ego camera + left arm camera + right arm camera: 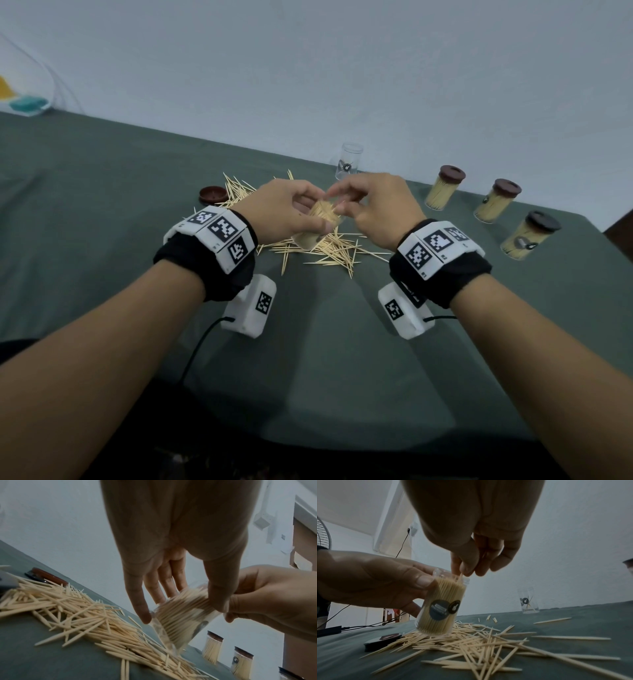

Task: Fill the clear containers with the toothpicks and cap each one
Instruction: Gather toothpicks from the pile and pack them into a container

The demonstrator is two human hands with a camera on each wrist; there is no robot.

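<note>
My left hand (291,209) grips a clear container (441,607) packed with toothpicks, tilted, its base just above the loose toothpick pile (329,250). My right hand (370,209) pinches a toothpick (459,576) at the container's open mouth. In the left wrist view the container (181,616) lies between the left fingers (140,605) and thumb. A brown cap (213,194) lies at the pile's left edge. An almost empty clear container (350,165) stands behind the hands. Three filled, capped containers (445,188) (496,200) (529,236) stand at the right.
The table wears a grey-green cloth (102,212) and meets a pale wall at the back. A teal object (29,104) sits at the far left. Black cables and a dark adapter (329,630) lie on the left side of the table.
</note>
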